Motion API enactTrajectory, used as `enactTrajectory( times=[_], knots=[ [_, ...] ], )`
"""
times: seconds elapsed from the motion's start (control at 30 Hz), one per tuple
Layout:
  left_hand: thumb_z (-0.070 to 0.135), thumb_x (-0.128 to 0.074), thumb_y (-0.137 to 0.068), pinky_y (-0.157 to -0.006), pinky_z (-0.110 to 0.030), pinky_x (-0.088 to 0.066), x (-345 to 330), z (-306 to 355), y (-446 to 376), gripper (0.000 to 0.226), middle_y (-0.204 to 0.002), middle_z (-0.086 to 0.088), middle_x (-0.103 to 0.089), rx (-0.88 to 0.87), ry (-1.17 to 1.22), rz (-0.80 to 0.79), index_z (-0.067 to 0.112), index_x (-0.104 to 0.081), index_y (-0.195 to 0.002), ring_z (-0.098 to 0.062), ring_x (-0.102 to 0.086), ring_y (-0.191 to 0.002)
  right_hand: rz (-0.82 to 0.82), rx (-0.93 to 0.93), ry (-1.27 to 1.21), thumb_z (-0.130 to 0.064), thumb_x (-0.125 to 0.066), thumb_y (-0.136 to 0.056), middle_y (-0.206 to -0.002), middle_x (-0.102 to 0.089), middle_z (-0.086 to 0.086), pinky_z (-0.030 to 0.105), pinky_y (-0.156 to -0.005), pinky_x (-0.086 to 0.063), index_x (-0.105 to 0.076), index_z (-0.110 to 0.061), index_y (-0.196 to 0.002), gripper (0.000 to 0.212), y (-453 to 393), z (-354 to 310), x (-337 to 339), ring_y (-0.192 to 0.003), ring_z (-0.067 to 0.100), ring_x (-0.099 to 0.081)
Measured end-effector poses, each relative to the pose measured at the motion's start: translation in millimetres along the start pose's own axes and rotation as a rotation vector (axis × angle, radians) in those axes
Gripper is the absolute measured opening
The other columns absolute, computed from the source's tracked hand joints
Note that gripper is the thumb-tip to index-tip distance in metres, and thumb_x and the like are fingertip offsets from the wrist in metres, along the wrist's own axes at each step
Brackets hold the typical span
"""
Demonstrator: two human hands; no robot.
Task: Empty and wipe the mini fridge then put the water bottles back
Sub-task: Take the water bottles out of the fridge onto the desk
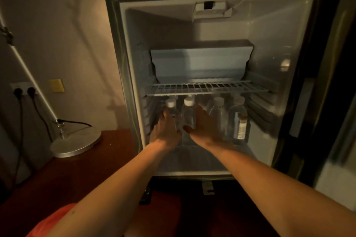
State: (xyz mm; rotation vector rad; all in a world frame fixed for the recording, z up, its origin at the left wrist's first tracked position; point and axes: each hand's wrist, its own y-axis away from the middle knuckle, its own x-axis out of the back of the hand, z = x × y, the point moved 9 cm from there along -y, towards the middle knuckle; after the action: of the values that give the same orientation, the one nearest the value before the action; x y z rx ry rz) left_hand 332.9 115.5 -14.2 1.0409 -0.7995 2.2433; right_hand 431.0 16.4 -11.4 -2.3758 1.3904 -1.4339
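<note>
The mini fridge point(133, 75) stands open, its door point(339, 75) swung out to the right. Several clear water bottles with white caps stand on its floor under the wire shelf point(208, 87). My left hand point(165, 131) reaches in and curls round the leftmost water bottle point(172, 108). My right hand point(203, 124) lies with straight fingers against the right side of the second bottle point(188, 113), thumb spread below it. Two more front bottles point(217, 111) point(238, 119) stand to the right, with others dimly seen behind.
A white freezer box point(200, 61) sits above the wire shelf. Left of the fridge, a round metal lamp base point(77, 143) rests on a dark wooden surface point(57, 179). Two plugs point(25, 92) sit in a wall socket. Red fabric point(52, 223) shows at the bottom.
</note>
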Motion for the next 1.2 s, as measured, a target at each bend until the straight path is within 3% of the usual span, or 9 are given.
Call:
enactTrajectory(
  times=[0.2, 0.33, 0.43, 0.6, 0.7, 0.87, 0.97, 1.03, 1.2],
  knots=[
    [0.028, -0.071, -0.085, -0.089, -0.045, -0.05, -4, -4, -7, 0.084, -0.137, -0.016, -0.05, 0.02, 0.059, 0.019, 0.015, -0.015, -0.146, -0.04, -0.056, -0.118, 0.029, -0.038, -0.079, -0.038, -0.077, -0.074, -0.134, -0.054, 0.008, 0.044, -0.099, -0.045, -0.025, -0.021, -0.149, 0.092, -4, 8, -10, -0.121, 0.03, -0.054],
    [0.031, -0.071, -0.081, -0.089, -0.051, -0.052, 1, -5, -3, 0.079, -0.129, -0.011, -0.058, 0.019, 0.109, 0.038, 0.025, -0.018, -0.138, -0.038, -0.059, -0.115, 0.087, -0.021, -0.129, -0.031, -0.075, -0.075, -0.124, -0.059, 0.006, 0.039, -0.093, -0.05, -0.042, -0.02, -0.135, 0.069, -4, 7, -7, -0.113, 0.026, -0.059],
    [0.029, -0.074, -0.078, -0.09, -0.053, -0.051, 6, -2, 7, 0.074, -0.131, -0.012, -0.055, 0.01, 0.124, 0.061, 0.026, -0.022, -0.131, -0.04, -0.057, -0.115, 0.114, 0.005, -0.147, -0.031, -0.074, -0.075, -0.122, -0.06, 0.004, 0.037, -0.088, -0.052, -0.043, -0.021, -0.135, 0.068, 4, 4, 0, -0.108, 0.023, -0.061],
    [0.033, -0.076, -0.07, -0.083, -0.052, -0.055, 11, 3, 35, 0.068, -0.127, -0.006, -0.055, -0.012, 0.201, 0.062, 0.031, -0.027, -0.117, -0.034, -0.061, -0.11, 0.095, 0.069, -0.16, -0.027, -0.074, -0.081, -0.108, -0.06, -0.004, 0.016, -0.072, -0.04, -0.051, -0.017, -0.124, 0.05, 31, -3, 23, -0.096, 0.013, -0.06],
    [0.043, -0.071, -0.068, -0.081, -0.051, -0.056, 14, 7, 57, 0.064, -0.121, -0.002, -0.062, -0.042, 0.22, 0.036, 0.034, -0.027, -0.114, -0.031, -0.065, -0.104, 0.025, 0.006, -0.076, -0.04, -0.069, -0.081, -0.117, -0.058, -0.003, 0.026, -0.076, -0.046, -0.042, -0.029, -0.127, 0.054, 47, 0, 30, -0.1, 0.021, -0.062],
    [0.042, -0.07, -0.063, -0.087, -0.052, -0.054, 36, 21, 92, 0.07, -0.118, -0.002, -0.057, -0.069, 0.211, 0.043, 0.031, -0.032, -0.121, -0.03, -0.062, -0.105, 0.059, 0.056, 0.044, -0.038, -0.07, -0.081, -0.108, -0.064, -0.004, 0.017, -0.055, -0.046, -0.048, -0.03, -0.119, 0.045, 72, -19, 55, -0.074, 0.006, -0.056],
    [0.04, -0.078, -0.069, -0.082, -0.05, -0.056, 58, 24, 115, 0.061, -0.113, 0.005, -0.058, -0.095, 0.19, 0.084, 0.033, -0.035, -0.111, -0.024, -0.064, -0.099, 0.043, 0.095, -0.084, -0.034, -0.078, -0.077, -0.105, -0.063, 0.0, 0.029, -0.072, -0.055, -0.044, -0.028, -0.128, 0.061, 96, -30, 63, -0.085, 0.018, -0.063],
    [0.04, -0.081, -0.07, -0.081, -0.05, -0.056, 75, 22, 130, 0.063, -0.112, 0.006, -0.058, -0.122, 0.175, 0.12, 0.032, -0.035, -0.112, -0.022, -0.065, -0.097, 0.029, 0.138, -0.124, -0.029, -0.081, -0.077, -0.112, -0.062, 0.004, 0.025, -0.082, -0.049, -0.044, -0.02, -0.132, 0.067, 114, -44, 69, -0.099, 0.022, -0.062],
    [0.035, -0.086, -0.068, -0.083, -0.051, -0.056, 121, -2, 175, 0.068, -0.12, 0.001, -0.059, -0.136, 0.129, 0.213, 0.033, -0.036, -0.115, -0.026, -0.066, -0.101, 0.049, 0.224, -0.108, -0.03, -0.083, -0.074, -0.119, -0.063, 0.006, 0.027, -0.085, -0.046, -0.049, -0.017, -0.13, 0.067, 152, -87, 78, -0.107, 0.023, -0.06]
  ],
)
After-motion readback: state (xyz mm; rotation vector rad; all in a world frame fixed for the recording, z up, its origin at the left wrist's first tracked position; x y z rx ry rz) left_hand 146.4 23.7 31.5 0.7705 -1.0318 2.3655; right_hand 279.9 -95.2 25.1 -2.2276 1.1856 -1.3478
